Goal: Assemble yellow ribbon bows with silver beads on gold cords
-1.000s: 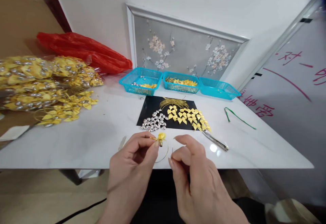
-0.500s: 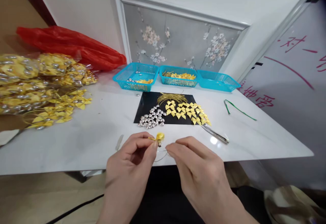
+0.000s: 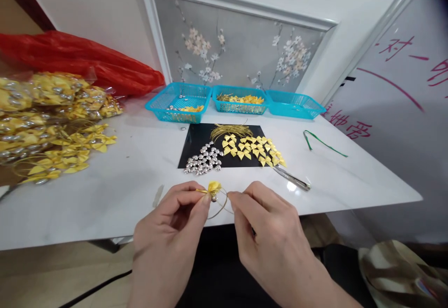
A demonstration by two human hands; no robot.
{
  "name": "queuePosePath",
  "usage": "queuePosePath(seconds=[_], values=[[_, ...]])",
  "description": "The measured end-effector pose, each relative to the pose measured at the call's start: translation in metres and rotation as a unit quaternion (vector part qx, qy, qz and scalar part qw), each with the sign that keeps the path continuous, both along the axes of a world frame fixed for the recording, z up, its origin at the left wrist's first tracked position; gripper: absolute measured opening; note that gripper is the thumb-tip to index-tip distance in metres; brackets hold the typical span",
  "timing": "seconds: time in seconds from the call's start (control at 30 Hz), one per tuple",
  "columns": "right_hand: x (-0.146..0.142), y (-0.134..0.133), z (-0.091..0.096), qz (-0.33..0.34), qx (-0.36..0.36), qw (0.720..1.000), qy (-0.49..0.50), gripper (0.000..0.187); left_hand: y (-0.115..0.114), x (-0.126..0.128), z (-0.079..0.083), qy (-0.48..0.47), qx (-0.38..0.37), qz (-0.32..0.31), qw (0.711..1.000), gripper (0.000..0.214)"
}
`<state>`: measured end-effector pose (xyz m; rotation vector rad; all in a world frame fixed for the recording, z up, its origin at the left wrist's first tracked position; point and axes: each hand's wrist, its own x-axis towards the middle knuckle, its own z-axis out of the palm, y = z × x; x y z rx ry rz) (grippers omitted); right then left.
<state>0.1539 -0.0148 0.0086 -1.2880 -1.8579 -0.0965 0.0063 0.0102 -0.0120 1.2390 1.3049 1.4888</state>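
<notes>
My left hand (image 3: 171,233) pinches a yellow ribbon bow (image 3: 214,187) between thumb and forefinger, above the table's front edge. Just under the bow hangs a small silver bell-like bead (image 3: 214,198). A thin gold cord (image 3: 221,211) curves in a loop from the bow toward my right hand (image 3: 269,228), whose thumb and forefinger are closed on it. Beyond the hands, silver beads (image 3: 203,160), yellow bows (image 3: 244,148) and a bundle of gold cords (image 3: 231,131) lie on a black mat (image 3: 191,142).
Three blue baskets (image 3: 296,105) line the wall, two with bows or beads inside. Metal tweezers (image 3: 292,178) and a green tie (image 3: 324,144) lie at right. Bagged yellow bows (image 3: 59,93) and a red plastic bag (image 3: 84,60) fill the left side.
The cord's loop beside the bow now shows larger and clearer, with my right fingers still on it. The bow stays in my left fingers. The whole view has shifted slightly.
</notes>
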Motion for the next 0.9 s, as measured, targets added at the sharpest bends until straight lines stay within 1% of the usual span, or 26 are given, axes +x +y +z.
queuePosePath(seconds=[0.23, 0.3, 0.47, 0.67, 0.77, 0.9], values=[[-0.001, -0.003, 0.001, 0.027, 0.017, 0.999, -0.009, 0.028, 0.000, -0.002, -0.002, 0.005, -0.002, -0.019, 1.000, 0.013], [-0.001, -0.003, 0.001, 0.024, 0.028, 0.999, -0.020, 0.028, 0.000, -0.003, -0.003, -0.006, -0.010, -0.026, 1.000, 0.011], [-0.001, 0.000, -0.003, 0.017, 0.033, 0.999, -0.039, 0.029, 0.001, 0.000, 0.003, -0.102, -0.064, -0.065, 0.991, 0.010], [0.000, 0.001, -0.007, 0.000, 0.031, 0.998, -0.049, 0.027, 0.003, 0.005, 0.015, -0.194, -0.134, -0.095, 0.967, 0.021], [0.002, 0.000, -0.006, -0.004, 0.040, 0.998, -0.049, 0.026, 0.004, 0.005, 0.014, -0.232, -0.154, -0.105, 0.955, 0.022], [0.004, -0.003, -0.002, -0.006, 0.067, 0.997, -0.044, 0.026, 0.007, 0.005, 0.011, -0.275, -0.161, -0.087, 0.944, 0.024]])
